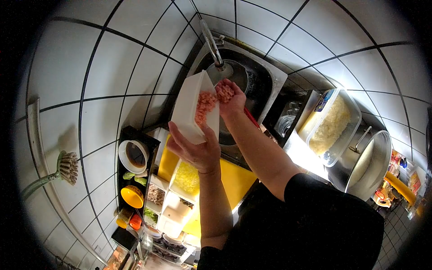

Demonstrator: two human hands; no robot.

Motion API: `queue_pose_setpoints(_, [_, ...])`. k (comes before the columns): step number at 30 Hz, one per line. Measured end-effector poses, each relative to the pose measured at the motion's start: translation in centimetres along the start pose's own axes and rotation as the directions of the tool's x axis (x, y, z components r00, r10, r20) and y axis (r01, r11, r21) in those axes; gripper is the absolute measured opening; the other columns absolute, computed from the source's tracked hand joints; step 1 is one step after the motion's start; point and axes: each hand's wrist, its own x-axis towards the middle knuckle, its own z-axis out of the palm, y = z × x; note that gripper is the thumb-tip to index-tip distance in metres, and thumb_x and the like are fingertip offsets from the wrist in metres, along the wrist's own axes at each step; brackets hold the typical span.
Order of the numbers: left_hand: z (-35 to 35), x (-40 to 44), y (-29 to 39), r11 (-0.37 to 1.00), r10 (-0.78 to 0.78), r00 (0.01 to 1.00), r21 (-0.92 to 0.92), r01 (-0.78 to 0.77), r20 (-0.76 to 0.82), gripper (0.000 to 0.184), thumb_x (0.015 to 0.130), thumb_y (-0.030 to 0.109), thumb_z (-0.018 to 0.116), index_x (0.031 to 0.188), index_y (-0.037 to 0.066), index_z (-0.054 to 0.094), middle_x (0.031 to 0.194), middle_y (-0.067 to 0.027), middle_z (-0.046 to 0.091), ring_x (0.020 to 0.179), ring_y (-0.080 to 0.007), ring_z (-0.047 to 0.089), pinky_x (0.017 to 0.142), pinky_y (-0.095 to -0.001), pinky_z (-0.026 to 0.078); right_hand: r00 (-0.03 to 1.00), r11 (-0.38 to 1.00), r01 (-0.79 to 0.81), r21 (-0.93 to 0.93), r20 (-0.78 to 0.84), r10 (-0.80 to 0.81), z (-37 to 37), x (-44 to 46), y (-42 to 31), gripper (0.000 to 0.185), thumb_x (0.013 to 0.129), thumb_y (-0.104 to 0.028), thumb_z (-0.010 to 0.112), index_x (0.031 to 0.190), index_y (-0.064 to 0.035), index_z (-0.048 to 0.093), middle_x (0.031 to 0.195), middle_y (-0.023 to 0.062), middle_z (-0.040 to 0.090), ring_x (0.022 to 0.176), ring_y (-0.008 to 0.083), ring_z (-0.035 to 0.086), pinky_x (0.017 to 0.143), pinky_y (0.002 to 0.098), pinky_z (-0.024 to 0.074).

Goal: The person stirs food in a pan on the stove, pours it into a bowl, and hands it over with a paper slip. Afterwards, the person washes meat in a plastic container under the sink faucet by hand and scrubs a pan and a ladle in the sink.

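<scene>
A white rectangular container (186, 101) is tilted over the sink (270, 81), with pink minced meat (205, 107) inside it. My left hand (193, 148) grips the container at its near end, thumb and fingers around the walls. Beside the container's opening, my right hand (233, 101) is cupped around a clump of minced meat (224, 92). Behind both hands, the metal faucet (211, 45) points down into the basin, where a round metal bowl or pan (238, 72) is partly hidden.
On the right stand a clear tub of pale shredded food (330, 128) and a large metal pot (378, 157). A yellow board (238, 180) lies below my arms. To the left are a bowl of dark liquid (136, 154), a yellow bowl (132, 196) and a wall-side brush (67, 168).
</scene>
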Motion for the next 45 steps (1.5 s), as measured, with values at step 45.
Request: queue_pose_setpoints(45, [-2.3, -1.6, -3.9, 0.161, -0.667, 0.677, -0.828, 0.537, 0.310, 0.046, 0.092, 0.018, 0.061, 0.135, 0.004, 0.049, 0.127, -0.0122, 0.058, 0.117, -0.0246, 0.053, 0.104, -0.0366, 0.039, 0.310, -0.552, 0.827, 0.105, 0.734, 0.604, 13.1, -15.1, -4.5, 0.030, 0.090, -0.015, 0.066, 0.117, -0.0029, 0.063, 0.115, 0.0174, 0.065, 0.105, 0.0325, 0.064, 0.091, 0.0416, 0.0531])
